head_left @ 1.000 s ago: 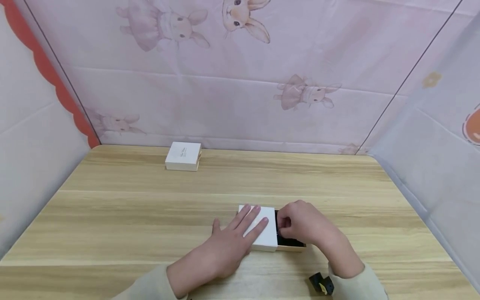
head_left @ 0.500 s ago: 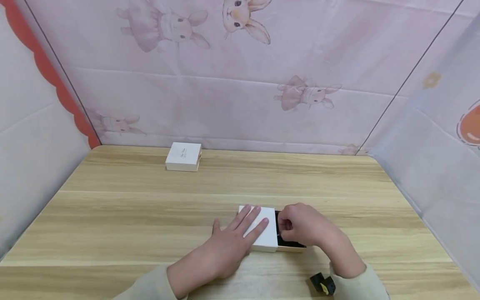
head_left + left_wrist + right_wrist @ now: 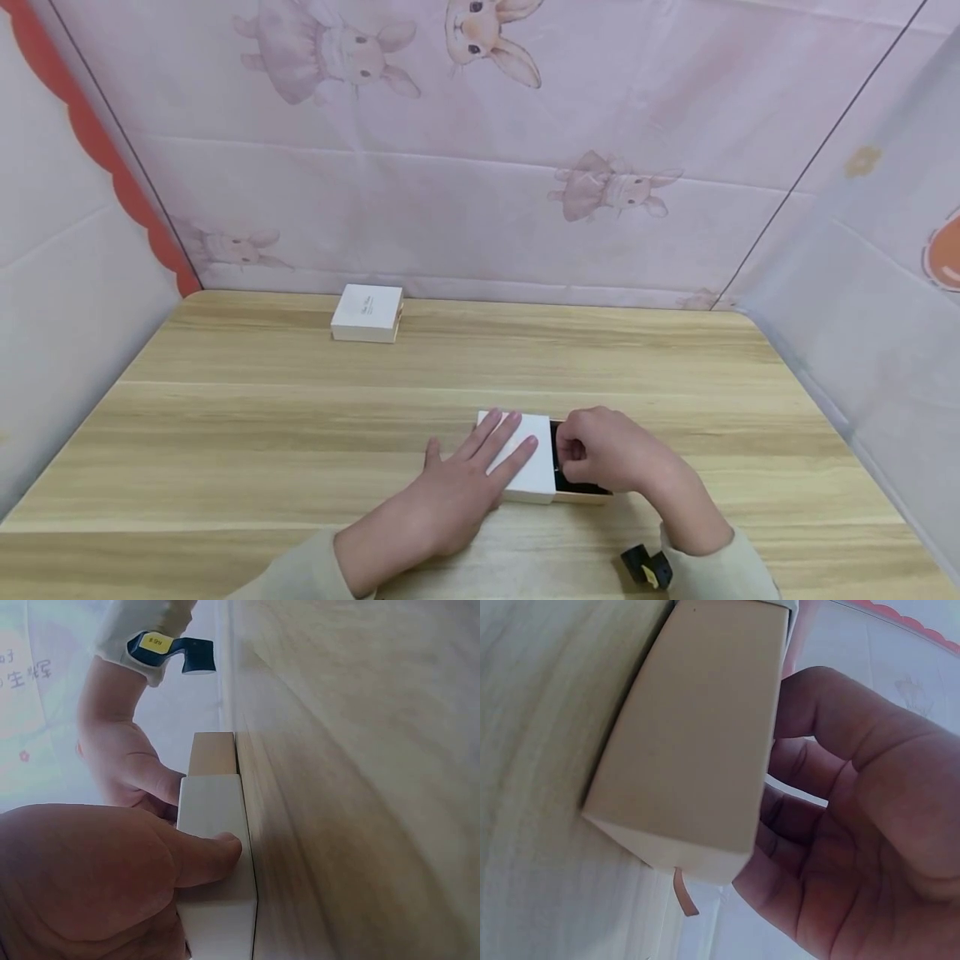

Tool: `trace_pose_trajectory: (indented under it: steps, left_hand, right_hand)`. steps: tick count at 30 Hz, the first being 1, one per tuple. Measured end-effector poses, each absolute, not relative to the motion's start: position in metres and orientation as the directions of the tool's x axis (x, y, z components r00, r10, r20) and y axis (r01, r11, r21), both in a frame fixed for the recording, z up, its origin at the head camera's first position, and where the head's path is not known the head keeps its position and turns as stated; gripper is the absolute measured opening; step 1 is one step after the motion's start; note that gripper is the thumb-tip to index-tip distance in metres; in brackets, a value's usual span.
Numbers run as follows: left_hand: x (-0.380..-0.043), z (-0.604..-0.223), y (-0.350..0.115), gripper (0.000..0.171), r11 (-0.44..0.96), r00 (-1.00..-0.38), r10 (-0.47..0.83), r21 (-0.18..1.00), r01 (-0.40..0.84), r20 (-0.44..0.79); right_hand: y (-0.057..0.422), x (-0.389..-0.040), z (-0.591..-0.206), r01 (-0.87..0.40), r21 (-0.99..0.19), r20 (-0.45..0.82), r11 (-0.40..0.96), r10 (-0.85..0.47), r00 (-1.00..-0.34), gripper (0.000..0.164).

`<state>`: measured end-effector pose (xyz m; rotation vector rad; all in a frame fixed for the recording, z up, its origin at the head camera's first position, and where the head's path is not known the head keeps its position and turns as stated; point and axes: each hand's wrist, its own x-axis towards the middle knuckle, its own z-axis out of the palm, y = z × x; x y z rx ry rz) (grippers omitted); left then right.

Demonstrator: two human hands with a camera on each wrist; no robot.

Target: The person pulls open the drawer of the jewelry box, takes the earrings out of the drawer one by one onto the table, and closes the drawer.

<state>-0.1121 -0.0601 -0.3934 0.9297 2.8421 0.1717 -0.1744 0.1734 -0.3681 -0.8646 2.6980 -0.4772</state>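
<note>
A white sliding gift box [image 3: 536, 458] lies on the table with its black-lined drawer [image 3: 594, 485] pulled part way out to the right. My left hand [image 3: 468, 483] spreads its fingers over the lid. Its thumb [image 3: 214, 855] presses the near side of the white sleeve, so it holds the box. My right hand [image 3: 611, 450] reaches down into the drawer with bent fingers. In the right wrist view the tan drawer wall [image 3: 697, 727] hides the fingertips, and I cannot tell what they hold. A short ribbon pull [image 3: 684, 892] hangs from the drawer's end.
A second white box [image 3: 367, 312] with small lettering stands closed near the table's back left. Beside the right cuff shows a black wrist device [image 3: 647, 568] with a yellow label. Rabbit-printed cloth [image 3: 480, 217] rises behind the wooden table [image 3: 225, 433].
My right hand has shifted very slightly over the drawer, and the black device at its cuff has moved a little right. The left hand and both boxes have stayed put.
</note>
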Motion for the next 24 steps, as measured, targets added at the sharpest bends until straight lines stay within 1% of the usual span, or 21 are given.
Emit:
trace_pose_trajectory:
  steps: [24]
  left_hand:
    - [-0.1124, -0.3955, -0.0596, 0.065, 0.802, -0.801, 0.594, 0.145, 0.58, -0.08]
  right_hand:
    - [0.1751, -0.1742, -0.3658, -0.495, -0.409, -0.173, 0.766, -0.598, -0.783, 0.025]
